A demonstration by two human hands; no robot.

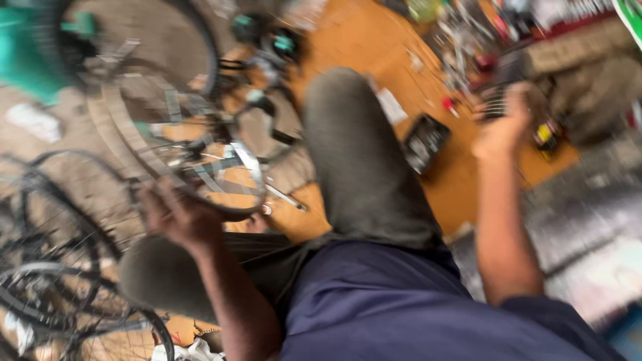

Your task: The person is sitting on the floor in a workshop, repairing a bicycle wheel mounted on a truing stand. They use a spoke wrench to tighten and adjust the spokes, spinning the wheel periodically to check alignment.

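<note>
Frame heavily motion-blurred; detail limited.

Left hand (179,217), lower left of centre: fingers curled round the silver metal bicycle wheel rim (167,144), gripping it at its lower edge. The rim stands tilted, its spokes running up toward the upper left of the frame. Judged: the grip at the bottom edge steadies the wheel against the person's lap so it does not roll.

Right hand (503,127), upper right: raised, fingers bent around a small dark ribbed object (496,103), possibly a tool or a part; the blur prevents identification. Grasp looks closed on it, held up clear of the floor.

Knees in grey trousers (361,160) fill the centre; a dark blue shirt (401,307) sits at bottom centre. The person appears seated low, with the wheel to the left of the legs.

Surroundings: orange-brown floor sheet (348,40) at upper centre, with a black rectangular tray (425,142) lying on it just right of the raised knee. Scattered small tools (468,40) at upper right, too blurred to sort. Further black-tyred bicycle wheels (53,267) are stacked at lower left. A teal plastic item (27,53) is in the upper left corner.
</note>
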